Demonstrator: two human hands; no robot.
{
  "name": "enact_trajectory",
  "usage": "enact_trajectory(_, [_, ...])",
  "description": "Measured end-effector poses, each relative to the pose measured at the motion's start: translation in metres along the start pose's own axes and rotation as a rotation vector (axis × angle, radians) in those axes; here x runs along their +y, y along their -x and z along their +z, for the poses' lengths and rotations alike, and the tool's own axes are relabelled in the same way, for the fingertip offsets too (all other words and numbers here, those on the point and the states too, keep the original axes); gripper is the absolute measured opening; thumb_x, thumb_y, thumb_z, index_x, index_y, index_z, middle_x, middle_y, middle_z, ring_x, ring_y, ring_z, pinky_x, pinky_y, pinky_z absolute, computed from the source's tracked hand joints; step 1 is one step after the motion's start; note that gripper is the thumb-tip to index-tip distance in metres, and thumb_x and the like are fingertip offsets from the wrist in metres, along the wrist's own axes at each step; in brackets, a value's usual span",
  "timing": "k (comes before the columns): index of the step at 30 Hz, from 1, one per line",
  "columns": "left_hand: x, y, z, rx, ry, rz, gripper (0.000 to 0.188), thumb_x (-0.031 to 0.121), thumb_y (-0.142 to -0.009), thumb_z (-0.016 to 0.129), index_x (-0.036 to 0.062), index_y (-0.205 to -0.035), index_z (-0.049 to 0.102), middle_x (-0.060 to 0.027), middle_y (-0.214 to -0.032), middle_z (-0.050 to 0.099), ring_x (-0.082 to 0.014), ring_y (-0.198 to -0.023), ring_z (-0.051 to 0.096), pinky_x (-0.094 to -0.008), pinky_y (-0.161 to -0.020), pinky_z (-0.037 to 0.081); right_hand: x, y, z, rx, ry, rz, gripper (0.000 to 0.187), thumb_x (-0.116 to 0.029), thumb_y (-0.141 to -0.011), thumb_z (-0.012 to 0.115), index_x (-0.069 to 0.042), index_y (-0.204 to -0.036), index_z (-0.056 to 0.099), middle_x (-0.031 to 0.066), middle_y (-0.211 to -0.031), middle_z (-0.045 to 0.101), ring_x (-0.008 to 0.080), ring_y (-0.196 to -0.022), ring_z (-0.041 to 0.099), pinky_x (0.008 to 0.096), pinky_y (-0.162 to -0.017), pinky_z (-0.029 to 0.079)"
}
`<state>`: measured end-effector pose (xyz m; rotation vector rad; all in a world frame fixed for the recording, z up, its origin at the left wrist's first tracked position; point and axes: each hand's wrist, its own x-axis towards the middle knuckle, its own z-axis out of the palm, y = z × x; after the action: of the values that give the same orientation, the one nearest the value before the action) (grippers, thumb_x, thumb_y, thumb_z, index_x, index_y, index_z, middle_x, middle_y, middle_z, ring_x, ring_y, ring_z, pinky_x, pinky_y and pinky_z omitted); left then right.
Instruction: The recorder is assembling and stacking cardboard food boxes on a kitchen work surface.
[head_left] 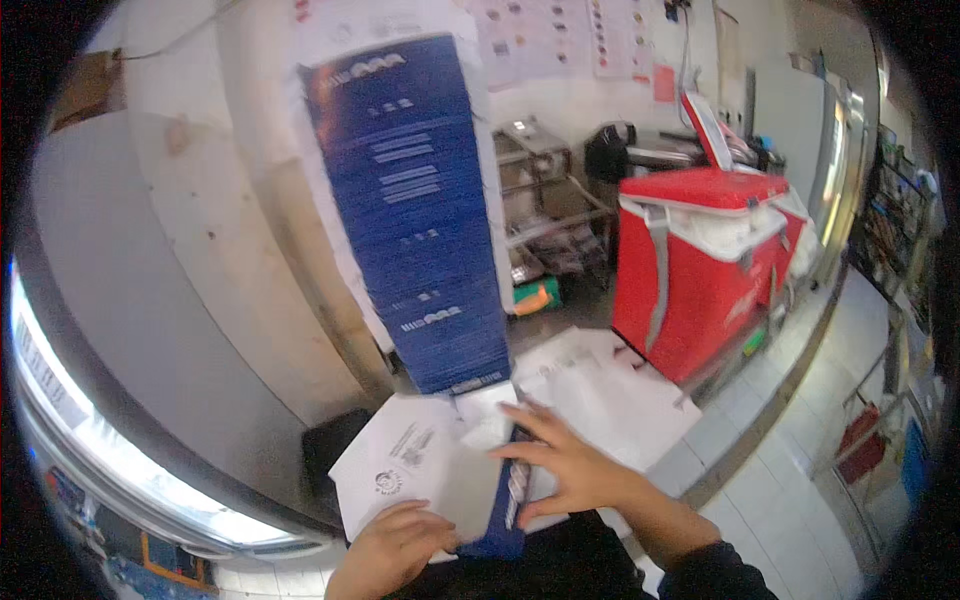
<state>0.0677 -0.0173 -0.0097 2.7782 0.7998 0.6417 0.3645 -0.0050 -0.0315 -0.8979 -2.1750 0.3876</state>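
The left hand (392,548) rests on a white flap (372,445) bearing black print and a barcode; I cannot tell its grip. The carton (455,350) lies beneath both hands, white lettering on its blue panel (420,235) illegible. The right hand's (575,475) grip is spread at the blue strip (495,540). I judge folding in hand; the next move calls for steadying the carton.

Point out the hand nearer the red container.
The right hand, fingers spread by the blue strip; the left hand, at the printed white panel, is farther away.
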Motion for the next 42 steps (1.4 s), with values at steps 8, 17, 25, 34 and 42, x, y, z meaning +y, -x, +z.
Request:
enact_trajectory(8, [-0.031,-0.011,-0.097,0.533,-0.526,0.288,0.059,0.014,-0.071,0.082,0.0063,-0.122,0.052,-0.0115,-0.105,0.067,-0.0306,-0.099,0.063,-0.0476,-0.092,0.048,-0.029,0.001,-0.135,-0.2,-0.014,-0.051,0.013,-0.008,-0.08,0.075,-0.004,-0.089,0.066,0.0184,-0.146,0.042,0.0319,-0.122,0.053,0.0401,-0.098,0.045])
enact_trajectory(17, [-0.119,-0.202,-0.23,0.948,0.075,0.138,0.06,0.012,-0.087,0.069,0.0031,-0.138,0.037,-0.0143,-0.127,0.051,-0.0248,-0.122,0.049,-0.0405,-0.104,0.039,-0.046,-0.229,-0.256,0.719,0.166,-0.538,0.021,-0.003,-0.088,0.068,0.0,-0.106,0.06,0.0053,-0.098,0.057,0.0133,-0.092,0.058,0.0251,-0.067,0.052])
enact_trajectory(25, [-0.118,-0.292,-0.253,0.745,-0.202,0.177,0.058,0.022,-0.087,0.07,0.0038,-0.133,0.042,-0.013,-0.116,0.058,-0.0258,-0.114,0.055,-0.0399,-0.1,0.042,0.017,-0.366,-0.275,0.509,0.342,-0.411,0.032,-0.029,-0.092,0.065,0.002,-0.086,0.061,0.0079,-0.069,0.056,0.0164,-0.065,0.048,0.0336,-0.062,0.041])
enact_trajectory(34, [-0.156,-0.303,-0.262,0.876,0.101,0.108,0.023,0.018,-0.097,0.057,0.0002,-0.111,0.056,-0.0096,-0.099,0.062,-0.0177,-0.091,0.058,-0.0323,-0.085,0.045,0.059,-0.373,-0.289,0.362,0.086,-0.299,0.035,-0.034,-0.096,0.059,-0.002,-0.084,0.065,-0.0007,-0.074,0.056,0.0091,-0.074,0.047,0.0255,-0.071,0.039])
enact_trajectory(42, [-0.166,-0.293,-0.279,0.689,0.189,0.138,0.026,0.021,-0.092,0.057,-0.0006,-0.103,0.066,-0.0063,-0.099,0.067,-0.0124,-0.093,0.058,-0.0302,-0.086,0.044,0.073,-0.387,-0.246,0.671,-0.625,-0.095,0.062,-0.062,-0.098,0.036,-0.012,-0.128,0.058,0.0073,-0.122,0.052,0.016,-0.103,0.055,0.0289,-0.091,0.045])
